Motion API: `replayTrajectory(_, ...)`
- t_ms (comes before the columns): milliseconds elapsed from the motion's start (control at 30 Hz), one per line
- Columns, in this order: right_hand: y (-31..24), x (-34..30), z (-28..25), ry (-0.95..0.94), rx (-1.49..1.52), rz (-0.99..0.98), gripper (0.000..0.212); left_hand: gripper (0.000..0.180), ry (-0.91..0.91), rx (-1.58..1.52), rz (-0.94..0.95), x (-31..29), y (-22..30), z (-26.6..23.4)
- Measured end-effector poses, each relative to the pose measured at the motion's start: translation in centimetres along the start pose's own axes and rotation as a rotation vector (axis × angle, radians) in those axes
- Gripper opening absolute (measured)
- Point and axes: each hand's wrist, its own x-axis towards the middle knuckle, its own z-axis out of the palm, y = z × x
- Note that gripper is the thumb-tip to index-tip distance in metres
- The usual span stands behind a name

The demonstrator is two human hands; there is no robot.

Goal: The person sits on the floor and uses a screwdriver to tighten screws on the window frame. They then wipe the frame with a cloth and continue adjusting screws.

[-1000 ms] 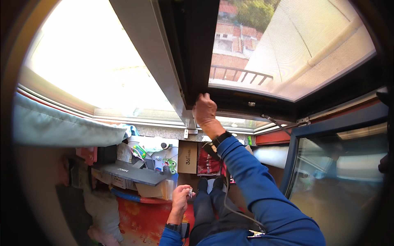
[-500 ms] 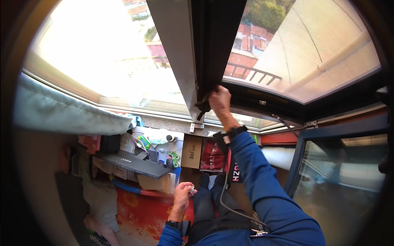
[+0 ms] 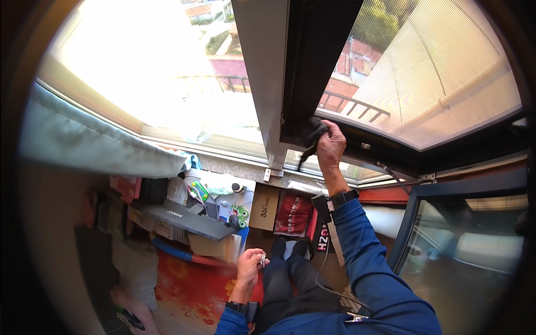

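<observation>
Fingers (image 3: 334, 128) of the right hand (image 3: 331, 147) grasp a black cloth (image 3: 314, 133) by the near left corner of the frame (image 3: 312, 56); the left hand (image 3: 248, 268) pinches a pale scrap (image 3: 263, 259). Both are in hand; what remains is unclear. The cloth's long axis runs far to near, its tail pointing near and slightly left

A cloth (image 3: 314, 134) is in the right hand (image 3: 331, 144), on that hand's left side. Beyond the right hand and to its right is a screen (image 3: 430, 72); to its far left, past a post (image 3: 259, 72), a window (image 3: 151, 72). The left hand (image 3: 249, 267) is beside the legs (image 3: 279, 285), which are to its right. Beyond the left hand are a box (image 3: 265, 207) and, right of the box, a bag (image 3: 293, 213). Ahead and left of the left hand, a monitor (image 3: 187, 216) is at the near edge of a desk (image 3: 245, 195), with a curtain (image 3: 100, 131) farther left.
</observation>
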Motion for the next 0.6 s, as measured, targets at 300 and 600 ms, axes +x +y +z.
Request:
replayTrajectory(300, 1.4, 0.6, -1.3, -0.38, 0.341, 0.251, 0.024, 0.016, -0.039, 0.005, 0.008, 0.4, 0.4, 0.9)
replayTrajectory(600, 0.3, 0.6, -25.3, 0.725, -0.916, -0.109, 0.036, 0.008, -0.168, 0.095, -0.032, 2.8, 0.5, 3.2)
